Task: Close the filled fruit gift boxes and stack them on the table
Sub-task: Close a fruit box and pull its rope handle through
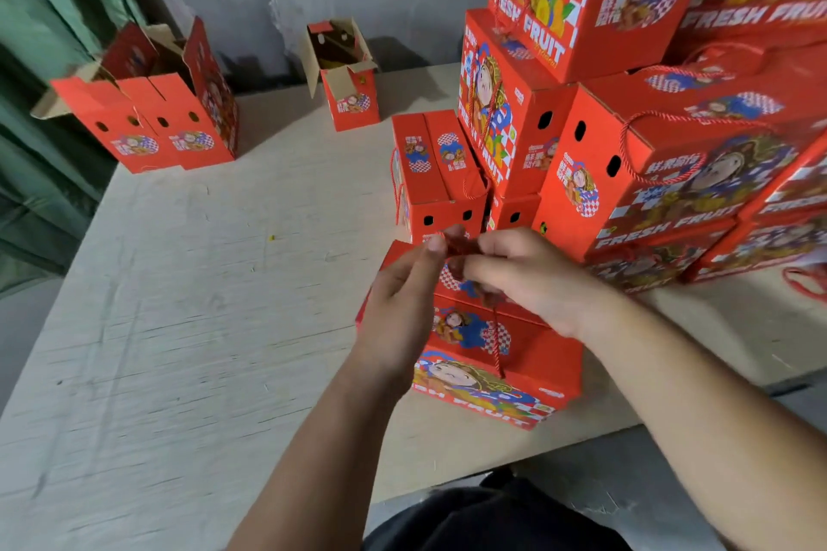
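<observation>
A person's left hand [405, 282] and right hand [528, 277] meet above a closed red gift box [488, 353] near the front edge of the tabletop [201, 282], each pinching the red cord handle [461, 248] between thumb and fingertips. The lid flaps appear folded shut, so the step in hand looks like tying or gathering the cords to finish closing this box; motion blur hides whether a knot has formed. The next move likely calls for securing the cord, then lifting the box onto the stack of closed boxes [649, 139] along the right edge. The box is bright red cardboard printed with a cartoon figure, blue-and-white checks and "FRESH FRUIT" lettering; one cord strand hangs down its front face. Open boxes [170, 121] wait at the far left corner, another open box [349, 89] at the far edge.
</observation>
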`<state>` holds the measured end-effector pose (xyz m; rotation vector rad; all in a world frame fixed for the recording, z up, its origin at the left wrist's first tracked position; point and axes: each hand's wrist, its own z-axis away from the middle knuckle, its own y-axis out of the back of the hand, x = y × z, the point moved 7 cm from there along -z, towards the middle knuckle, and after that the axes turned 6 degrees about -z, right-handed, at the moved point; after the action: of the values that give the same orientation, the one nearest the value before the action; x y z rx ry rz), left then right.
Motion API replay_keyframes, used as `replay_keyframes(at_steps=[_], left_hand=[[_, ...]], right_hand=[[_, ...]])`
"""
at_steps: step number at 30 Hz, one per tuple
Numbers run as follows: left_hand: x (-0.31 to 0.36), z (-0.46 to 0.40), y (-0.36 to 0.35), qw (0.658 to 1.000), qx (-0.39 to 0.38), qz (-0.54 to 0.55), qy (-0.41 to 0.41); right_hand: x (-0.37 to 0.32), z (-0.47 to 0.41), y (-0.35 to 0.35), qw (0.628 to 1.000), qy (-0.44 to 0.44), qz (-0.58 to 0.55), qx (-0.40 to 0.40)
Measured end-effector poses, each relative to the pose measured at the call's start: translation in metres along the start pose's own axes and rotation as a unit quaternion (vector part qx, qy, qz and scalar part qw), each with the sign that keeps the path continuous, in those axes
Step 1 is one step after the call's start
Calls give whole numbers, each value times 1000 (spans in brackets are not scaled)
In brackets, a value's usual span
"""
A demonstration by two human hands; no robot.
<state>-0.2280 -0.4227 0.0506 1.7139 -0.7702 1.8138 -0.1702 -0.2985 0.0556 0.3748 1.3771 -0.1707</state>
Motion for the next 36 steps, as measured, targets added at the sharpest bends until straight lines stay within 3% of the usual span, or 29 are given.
replay_keyframes(at_steps=[3,5,7,10,13,16,17,19,22,25,28,30,33,36], left_hand=[[8,1,29,980,176,-36,-91],[2,-1,59,961,260,-55,-79],[-12,-5,83,960,273,-50,-41],[-38,3,103,956,279,-96,-13],[-57,23,121,920,353,-170,-13],[-55,35,135,883,407,-224,-73],[-55,36,137,877,404,-243,-90],[-65,31,135,898,373,-222,-72],[-96,24,117,942,296,-158,4],[-125,23,94,956,193,-219,34],[-149,21,77,952,120,-274,70],[-163,20,65,960,89,-236,124],[-182,22,42,966,51,-98,234],[-197,24,13,960,-6,-34,279]], right_hand=[[-39,-4,9,996,64,-69,5],[-38,-5,16,980,41,-184,63],[-21,-5,9,968,-27,-237,82],[-4,-7,-20,984,-90,-145,53],[-41,-14,-48,993,-51,-106,-29],[-108,-18,-46,981,43,-172,-79],[-127,-18,-39,975,72,-195,-83],[-143,-20,-24,967,104,-225,-56],[-117,-27,-10,971,65,-231,13],[-64,-35,-10,996,-3,-69,62],[-10,-47,-10,995,-38,78,58],[11,-59,13,986,-24,123,108],[40,-65,54,962,-27,220,156],[109,-48,63,938,-186,281,84]])
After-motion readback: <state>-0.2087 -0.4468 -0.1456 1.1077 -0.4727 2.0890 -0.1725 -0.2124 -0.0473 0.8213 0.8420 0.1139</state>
